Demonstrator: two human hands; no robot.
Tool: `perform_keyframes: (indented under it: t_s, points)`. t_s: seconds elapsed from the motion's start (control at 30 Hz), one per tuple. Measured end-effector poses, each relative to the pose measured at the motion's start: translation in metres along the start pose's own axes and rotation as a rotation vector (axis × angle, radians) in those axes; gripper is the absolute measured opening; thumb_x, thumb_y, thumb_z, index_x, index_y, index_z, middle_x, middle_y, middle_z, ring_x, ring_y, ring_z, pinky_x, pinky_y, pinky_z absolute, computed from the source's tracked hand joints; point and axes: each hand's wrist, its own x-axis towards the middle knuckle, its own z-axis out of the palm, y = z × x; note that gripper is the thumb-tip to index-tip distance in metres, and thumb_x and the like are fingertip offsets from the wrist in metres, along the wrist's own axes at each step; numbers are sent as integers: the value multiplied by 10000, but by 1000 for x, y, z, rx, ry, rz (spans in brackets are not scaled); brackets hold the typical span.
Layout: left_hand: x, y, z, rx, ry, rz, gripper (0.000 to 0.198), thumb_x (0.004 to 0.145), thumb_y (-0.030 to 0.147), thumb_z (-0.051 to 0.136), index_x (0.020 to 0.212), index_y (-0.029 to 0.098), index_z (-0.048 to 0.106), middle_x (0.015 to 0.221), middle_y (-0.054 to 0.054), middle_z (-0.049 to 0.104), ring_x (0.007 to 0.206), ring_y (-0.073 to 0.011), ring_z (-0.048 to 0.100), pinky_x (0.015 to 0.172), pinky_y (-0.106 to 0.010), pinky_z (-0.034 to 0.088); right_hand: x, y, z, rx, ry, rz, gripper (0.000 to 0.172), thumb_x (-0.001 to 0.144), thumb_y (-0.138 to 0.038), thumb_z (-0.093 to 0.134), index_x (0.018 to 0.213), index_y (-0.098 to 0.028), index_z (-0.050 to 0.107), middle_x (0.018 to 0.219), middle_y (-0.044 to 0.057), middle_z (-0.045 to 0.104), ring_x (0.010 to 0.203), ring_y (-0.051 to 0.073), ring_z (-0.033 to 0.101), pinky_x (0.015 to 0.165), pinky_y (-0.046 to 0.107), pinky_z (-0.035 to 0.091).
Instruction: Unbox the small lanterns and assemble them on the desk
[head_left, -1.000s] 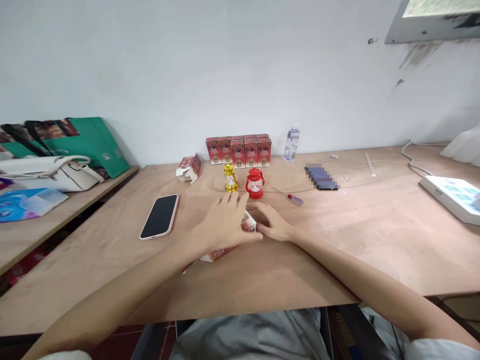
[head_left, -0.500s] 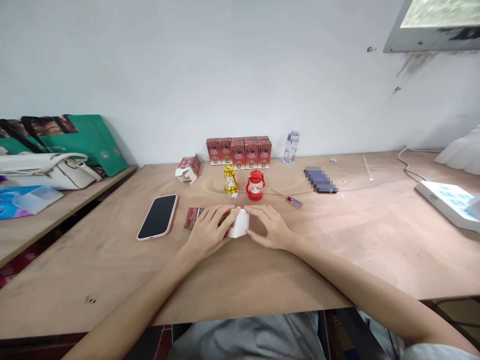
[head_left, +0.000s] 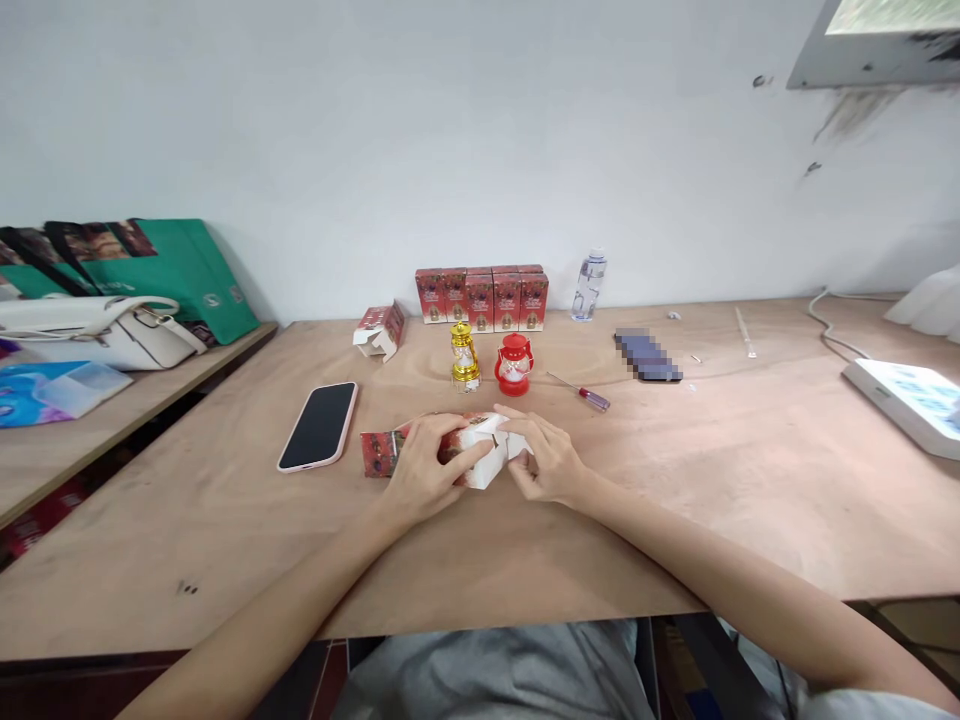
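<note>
A small red and white cardboard box (head_left: pixel 471 455) lies on its side on the wooden table (head_left: pixel 675 500), in front of me. My left hand (head_left: pixel 424 468) is wrapped over its middle and holds it down. My right hand (head_left: pixel 544 460) pinches the white flaps at the box's open right end. Just behind the box stand a gold toy lantern (head_left: pixel 465 356) and a red toy lantern (head_left: pixel 514 365). A small red-handled screwdriver (head_left: pixel 581 391) lies to their right.
A black phone in a pink case (head_left: pixel 319 426) lies left of the box. A row of red boxes (head_left: pixel 482 298) and a clear bottle (head_left: pixel 589 286) stand by the wall, with an opened box (head_left: pixel 379 331) nearby. Bags (head_left: pixel 112 300) sit on a side table at left.
Both hands have drawn closer to me and closed on the box; the left now wraps over it and the right pinches its end flaps. The box's red side now shows at left.
</note>
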Motion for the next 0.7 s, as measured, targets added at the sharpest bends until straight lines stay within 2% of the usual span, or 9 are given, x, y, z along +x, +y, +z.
perform_keyframes:
  t_s: [0.13,0.23,0.33,0.43,0.57,0.63,0.7]
  points:
    - [-2,-4,1,38,14,10,532,747,106,582,1225,318,482,1094,-83,528,1006,-211,544,824,-358,468,3,0,-4,-22,-25,31,417,692,-62,431,1069,-220,513,1199,113,599,1008,221,617,782,359,535]
    - [-2,-9,0,88,36,5,631,777,127,563,1350,289,355,1137,-110,557,1039,-222,562,840,-372,481,6,-1,-6,-91,-19,7,290,755,-113,480,1025,-199,541,1162,127,604,987,222,606,809,373,521]
    - [0,-13,-2,93,39,-1,691,829,192,540,1438,210,215,1187,-139,587,1117,-230,559,921,-396,467,8,0,-6,-98,-36,0,287,795,-229,553,1079,-194,536,1195,139,569,1045,231,574,845,388,504]
    - [1,-15,-4,97,-16,17,671,869,266,520,1450,157,203,1234,-156,589,1186,-239,535,1001,-413,420,6,2,-4,-72,-27,-7,303,786,-345,612,1037,-190,541,1177,147,535,1084,243,540,847,400,497]
    - [3,-15,-4,111,-64,39,645,895,304,489,1448,118,213,1268,-178,571,1231,-243,505,1024,-408,402,3,4,0,-151,88,-26,102,774,-258,625,754,-194,548,1047,107,516,977,213,539,763,351,494]
    - [4,-14,-4,121,-62,33,626,906,290,464,1453,130,205,1286,-172,559,1243,-238,495,1021,-401,406,3,3,0,-226,111,-89,123,763,-201,614,670,-193,533,1015,86,516,941,203,530,748,345,477]
    - [4,-14,-5,124,-64,34,619,909,279,453,1456,135,201,1298,-170,551,1250,-237,488,1023,-403,406,4,1,0,-294,124,-155,109,760,-188,612,669,-196,552,1042,77,518,963,207,521,783,362,465]
